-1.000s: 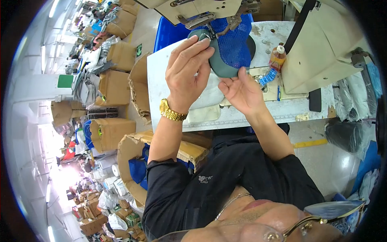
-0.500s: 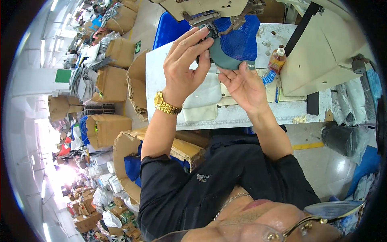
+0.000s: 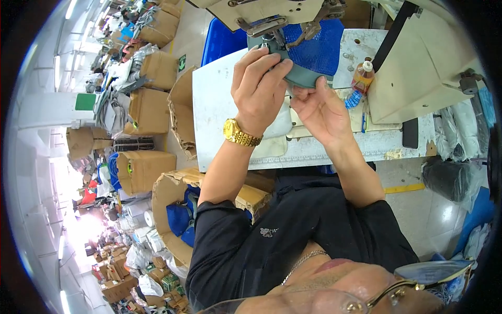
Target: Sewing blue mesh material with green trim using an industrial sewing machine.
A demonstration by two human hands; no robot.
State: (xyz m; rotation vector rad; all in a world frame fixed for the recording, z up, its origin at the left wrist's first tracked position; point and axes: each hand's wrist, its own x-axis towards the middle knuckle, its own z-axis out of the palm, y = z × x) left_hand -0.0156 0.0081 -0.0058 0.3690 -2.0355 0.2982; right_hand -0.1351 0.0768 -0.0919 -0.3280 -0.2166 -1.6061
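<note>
A piece of blue mesh fabric with a grey-green fabric border lies under the head of a sewing machine. My left hand, with a gold watch on the wrist, has its bent fingers closed on the border, close beside the presser foot. Between thumb and fingers, my right hand pinches the border's near edge, right of the left hand. Both hands are close together, palms over the near side of the work. The needle point is too small to make out.
Right of the work stand a small bottle with a white cap and a blue pen on the white worktable. The machine's body rises at the right. A blue bin is behind; cardboard boxes line the left.
My left hand has shifted right, nearer my right hand. The fabric has turned slightly, and more of the grey-green part shows around the presser foot. My right hand keeps its pinch.
</note>
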